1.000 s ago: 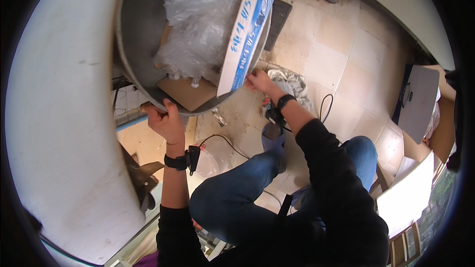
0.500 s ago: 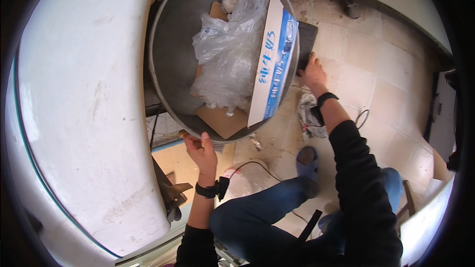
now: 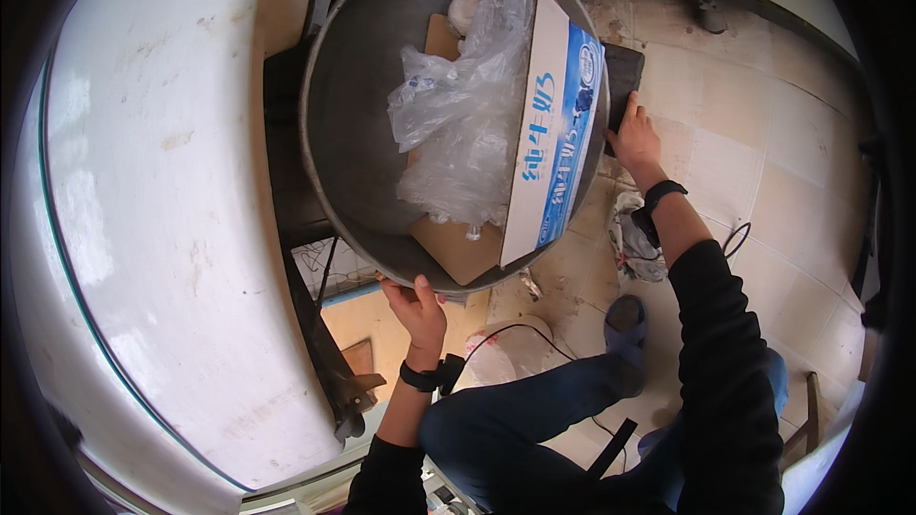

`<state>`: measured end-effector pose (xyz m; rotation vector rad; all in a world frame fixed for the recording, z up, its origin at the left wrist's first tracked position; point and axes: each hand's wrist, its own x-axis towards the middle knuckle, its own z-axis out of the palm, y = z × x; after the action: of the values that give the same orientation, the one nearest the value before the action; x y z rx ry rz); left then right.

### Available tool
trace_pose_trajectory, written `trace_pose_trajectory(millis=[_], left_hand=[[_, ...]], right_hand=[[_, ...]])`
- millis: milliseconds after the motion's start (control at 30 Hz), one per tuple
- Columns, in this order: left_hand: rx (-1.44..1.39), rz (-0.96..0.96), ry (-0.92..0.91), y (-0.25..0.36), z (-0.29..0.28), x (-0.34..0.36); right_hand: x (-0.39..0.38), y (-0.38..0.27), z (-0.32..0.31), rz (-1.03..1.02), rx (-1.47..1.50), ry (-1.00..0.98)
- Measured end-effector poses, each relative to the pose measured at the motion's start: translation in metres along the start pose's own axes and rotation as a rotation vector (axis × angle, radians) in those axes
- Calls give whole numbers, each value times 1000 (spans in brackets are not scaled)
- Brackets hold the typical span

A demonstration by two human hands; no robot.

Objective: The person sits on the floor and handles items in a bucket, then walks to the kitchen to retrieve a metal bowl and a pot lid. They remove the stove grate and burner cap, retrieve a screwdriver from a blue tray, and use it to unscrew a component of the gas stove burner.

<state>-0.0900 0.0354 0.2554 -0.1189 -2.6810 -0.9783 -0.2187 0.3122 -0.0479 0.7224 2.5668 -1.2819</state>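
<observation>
A large round grey metal tub (image 3: 355, 133) stands in front of me, holding crumpled clear plastic bags (image 3: 458, 167) and a flattened brown cardboard piece (image 3: 460, 250). A white and blue carton panel (image 3: 549, 148) leans along its right inner side. At the tub's near rim is my left hand (image 3: 418, 313), its thumb against the edge and its fingers curled underneath, partly hidden. My right hand (image 3: 636, 138) grips the edge of a dark flat piece (image 3: 624, 76) that sticks out beside the tub's right side; its thumb side is close to the tub wall.
A long white curved surface (image 3: 181, 191) runs along my left. On the tiled floor are a crumpled plastic bag (image 3: 637, 238), a whitish round container (image 3: 510, 353) and a thin black cable (image 3: 496, 329). My slippered foot (image 3: 626, 319) is near the tub.
The tub, both hands and the floor items sit slightly farther right and lower in view, as my head has shifted. Both hands keep about the same places at the tub's rim and the dark piece.
</observation>
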Motion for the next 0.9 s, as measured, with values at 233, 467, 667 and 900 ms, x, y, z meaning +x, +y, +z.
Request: trace_pose_trajectory(millis=[233,467,667,900], left_hand=[[8,-26,-70,-12,-10,-13],[92,-1,-57,-10,-9,-13],[31,-19,-37,-11,-3,-22],[149,78,-10,-3,-4,-5]], right_hand=[[11,-2,3,7,-19,-49],[20,23,8,-53,-96,-14],[14,16,21,-88,79,80],[14,5,9,-18,17,115]])
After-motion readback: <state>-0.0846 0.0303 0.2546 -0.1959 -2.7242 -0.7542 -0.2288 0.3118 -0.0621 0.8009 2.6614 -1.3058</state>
